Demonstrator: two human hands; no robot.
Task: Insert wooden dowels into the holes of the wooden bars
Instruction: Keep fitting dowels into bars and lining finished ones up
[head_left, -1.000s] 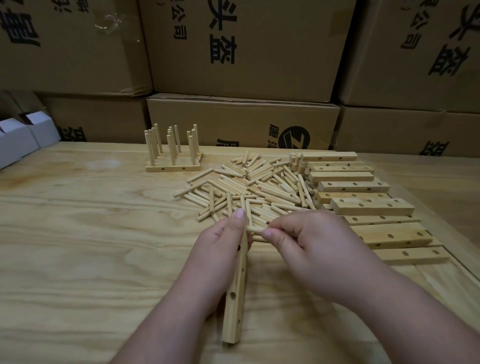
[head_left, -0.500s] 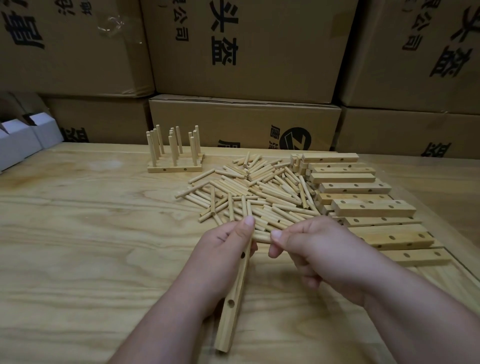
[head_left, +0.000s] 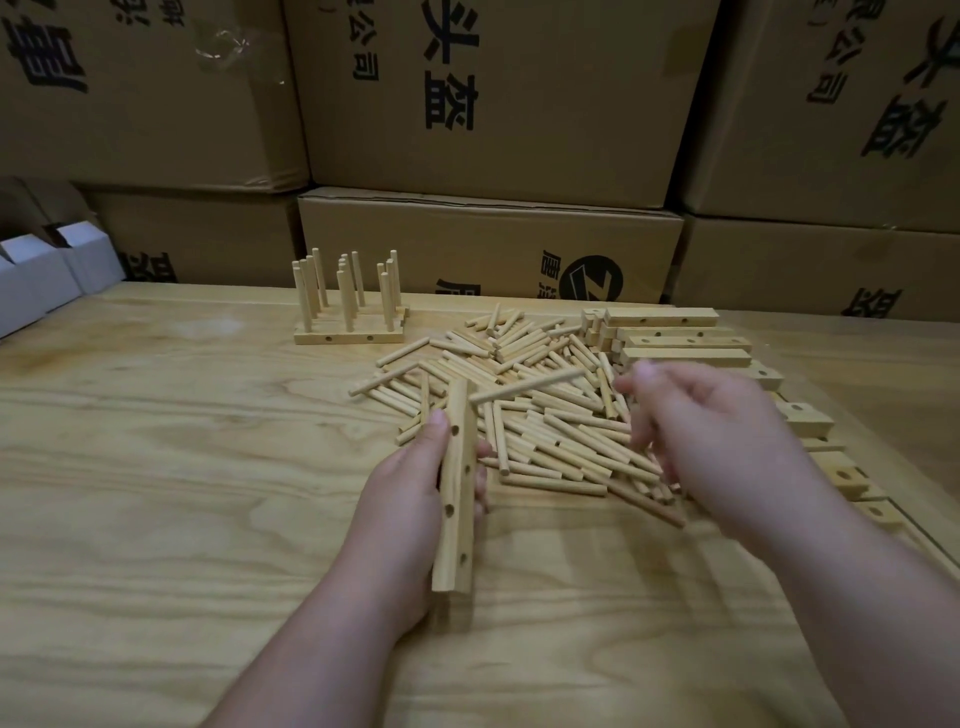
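My left hand (head_left: 405, 499) grips a wooden bar (head_left: 457, 493) and holds it nearly upright over the table, its row of holes facing me. To the right, my right hand (head_left: 727, 441) is blurred above the pile of loose dowels (head_left: 545, 447). Its fingertips pinch one end of a single dowel (head_left: 524, 385). That dowel's free end points at the top of the bar, close to it but apart from it. A stack of empty bars (head_left: 685, 340) lies behind and under my right hand, partly hidden by it.
Finished bars with upright dowels (head_left: 348, 312) stand at the back left of the wooden table (head_left: 182, 467). Stacked cardboard cartons (head_left: 488, 244) wall off the far edge. Small white boxes (head_left: 36, 280) sit at the far left.
My left hand has tipped the bar up and lifted it toward the pile. My right hand has moved right and away from the left thumb, drawing a dowel up off the pile.
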